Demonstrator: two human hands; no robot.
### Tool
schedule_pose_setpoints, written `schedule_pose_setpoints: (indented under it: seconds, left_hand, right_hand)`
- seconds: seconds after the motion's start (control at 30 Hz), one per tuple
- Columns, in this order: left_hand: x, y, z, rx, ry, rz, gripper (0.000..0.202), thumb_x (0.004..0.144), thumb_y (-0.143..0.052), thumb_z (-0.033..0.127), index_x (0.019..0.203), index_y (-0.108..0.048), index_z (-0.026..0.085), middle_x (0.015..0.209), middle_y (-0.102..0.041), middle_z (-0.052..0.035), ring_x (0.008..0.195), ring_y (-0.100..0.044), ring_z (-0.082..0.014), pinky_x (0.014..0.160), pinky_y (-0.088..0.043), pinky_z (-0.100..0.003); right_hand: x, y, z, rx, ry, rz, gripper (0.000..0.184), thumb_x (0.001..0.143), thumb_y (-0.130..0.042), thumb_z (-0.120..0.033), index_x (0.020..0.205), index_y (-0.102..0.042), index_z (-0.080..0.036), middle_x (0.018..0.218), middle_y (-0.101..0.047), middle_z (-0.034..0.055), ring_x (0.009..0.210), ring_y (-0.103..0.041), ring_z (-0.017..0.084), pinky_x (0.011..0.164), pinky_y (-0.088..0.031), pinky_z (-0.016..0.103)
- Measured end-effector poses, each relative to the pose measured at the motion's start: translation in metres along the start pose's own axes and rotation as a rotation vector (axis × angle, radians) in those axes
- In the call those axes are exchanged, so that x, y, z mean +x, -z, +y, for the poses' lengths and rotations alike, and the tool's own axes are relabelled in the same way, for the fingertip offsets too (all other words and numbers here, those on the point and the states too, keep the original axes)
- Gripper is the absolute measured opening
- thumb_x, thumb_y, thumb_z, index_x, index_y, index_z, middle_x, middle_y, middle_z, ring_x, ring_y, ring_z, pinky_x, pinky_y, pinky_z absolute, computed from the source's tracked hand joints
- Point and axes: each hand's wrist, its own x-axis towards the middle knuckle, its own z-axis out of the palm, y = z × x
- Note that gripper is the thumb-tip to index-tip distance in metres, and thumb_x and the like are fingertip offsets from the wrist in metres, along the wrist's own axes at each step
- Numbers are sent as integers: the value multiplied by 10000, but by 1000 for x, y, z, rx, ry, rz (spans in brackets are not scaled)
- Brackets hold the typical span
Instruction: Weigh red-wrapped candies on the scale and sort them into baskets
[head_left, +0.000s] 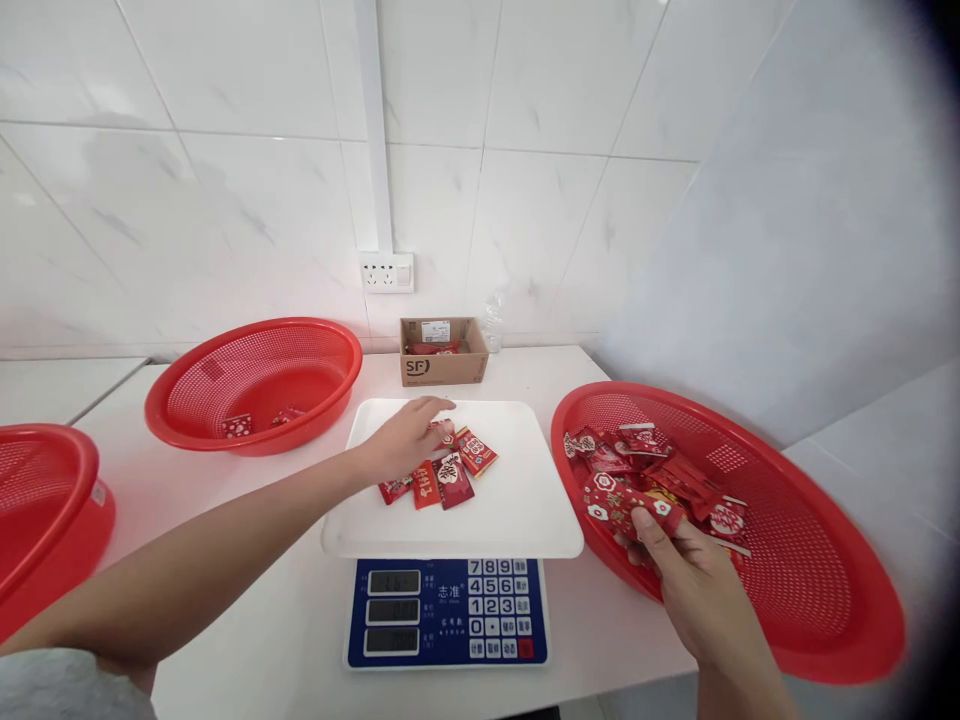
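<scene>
My left hand is over the white weighing tray of a digital scale. Its fingers are apart, one stretched out and others bent close to a small red packet; whether they touch it is unclear. Beneath and beside them lie several red snack packets with printed characters. My right hand grips a red packet with white flowers, thumb on top. It is held over the near left side of a red perforated basket, which contains several more red packets.
The blue scale keypad and displays face me. Another red basket with a few packets stands at back left, and part of a third at far left. A cardboard box holding red items sits near the tiled wall.
</scene>
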Motion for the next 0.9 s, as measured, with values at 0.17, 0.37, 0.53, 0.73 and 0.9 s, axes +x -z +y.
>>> schedule_pose_setpoints:
  seconds: [0.17,0.37,0.53,0.73,0.9]
  left_hand:
    - [-2,29,-14,7,143,-33,387,899,-348,408,1196,-499,211,1285,-535,-72,1166,-503,-218,953,-417,-344]
    - [-33,51,-12,98,161,-273,615,723,-605,537,1260,-426,296,1349,-453,-60,1144,-503,-271,860,-449,-352]
    - [-52,37,-2,142,237,-345,407,740,-585,481,1068,-489,260,1076,-589,-51,938,-579,-248,719,-454,-332]
    - [-54,20,1,218,215,-278,184,784,-488,321,944,-504,232,978,-606,-64,874,-587,-246,672,-434,-329]
    - [-54,25,-2,119,234,-187,270,772,-498,332,1023,-521,235,973,-610,-61,843,-590,-242,646,-438,-319]
  right_hand:
    - [3,1,6,5,3,-13,372,677,-642,-564,803,-650,-214,698,-658,35,628,-607,213,585,-534,324]
    - [4,2,7,3,12,-27,372,684,-636,-573,778,-646,-214,662,-640,31,593,-590,201,559,-528,316]
    - [4,1,8,-13,29,-37,390,696,-628,-574,829,-650,-209,713,-652,27,623,-587,188,567,-526,294]
    - [3,1,8,-1,16,-20,372,680,-651,-547,821,-661,-203,695,-657,23,621,-598,189,570,-527,291]
    - [3,2,8,-7,22,-10,341,678,-658,-538,776,-658,-212,651,-649,22,590,-590,197,558,-520,307]
